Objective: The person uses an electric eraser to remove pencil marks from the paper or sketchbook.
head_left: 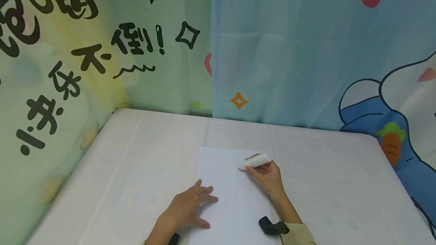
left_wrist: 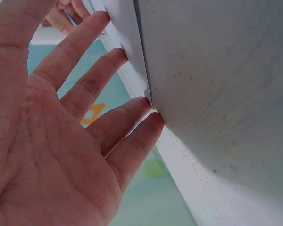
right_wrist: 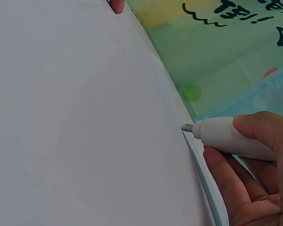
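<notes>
My right hand [head_left: 269,177] pinches a thick white pen-like tool [right_wrist: 226,136] between thumb and fingers. Its short grey metal tip [right_wrist: 187,127] points left and is at or just above a white sheet of paper [head_left: 225,177]. A faint line runs down the sheet below the tip in the head view. With fingers spread, my left hand [head_left: 187,207] rests at the sheet's left edge. In the left wrist view, the fingertips [left_wrist: 148,104] touch the paper and the surface beside it. The exact kind of tool cannot be told.
A white-covered table [head_left: 150,154] bears the sheet. Behind it hang a green curtain [head_left: 163,90] with black lettering and a blue curtain [head_left: 289,67] with cartoon prints. A black wrist device [head_left: 272,227] sits by the right sleeve [head_left: 298,233]. Dark cables [head_left: 422,213] hang at the far right.
</notes>
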`<action>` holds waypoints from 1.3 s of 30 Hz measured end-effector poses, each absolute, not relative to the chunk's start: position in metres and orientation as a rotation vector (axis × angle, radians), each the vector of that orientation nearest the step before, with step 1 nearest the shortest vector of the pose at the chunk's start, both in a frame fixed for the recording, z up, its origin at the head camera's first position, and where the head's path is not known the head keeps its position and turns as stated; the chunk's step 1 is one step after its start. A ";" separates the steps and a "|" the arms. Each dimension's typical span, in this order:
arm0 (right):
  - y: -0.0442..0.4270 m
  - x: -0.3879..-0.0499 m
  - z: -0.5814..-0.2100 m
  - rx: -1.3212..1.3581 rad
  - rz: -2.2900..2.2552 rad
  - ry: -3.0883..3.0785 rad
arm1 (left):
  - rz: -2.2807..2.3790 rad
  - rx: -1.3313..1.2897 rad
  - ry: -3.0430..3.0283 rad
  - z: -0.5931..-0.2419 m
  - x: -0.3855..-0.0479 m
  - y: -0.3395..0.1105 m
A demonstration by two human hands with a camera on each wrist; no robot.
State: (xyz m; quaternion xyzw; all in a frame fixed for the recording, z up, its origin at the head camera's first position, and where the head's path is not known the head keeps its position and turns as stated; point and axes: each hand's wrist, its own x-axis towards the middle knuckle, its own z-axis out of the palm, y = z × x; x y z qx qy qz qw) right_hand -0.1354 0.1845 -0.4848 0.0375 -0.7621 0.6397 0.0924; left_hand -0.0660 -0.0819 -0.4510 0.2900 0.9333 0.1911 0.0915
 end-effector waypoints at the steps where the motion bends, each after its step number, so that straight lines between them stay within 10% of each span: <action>1: 0.184 -0.135 -0.485 0.113 1.897 -2.262 | 0.569 0.863 2.772 -0.451 -0.066 -0.082; 39: 0.184 -0.135 -0.486 0.164 1.880 -2.249 | 0.577 0.852 2.767 -0.450 -0.067 -0.082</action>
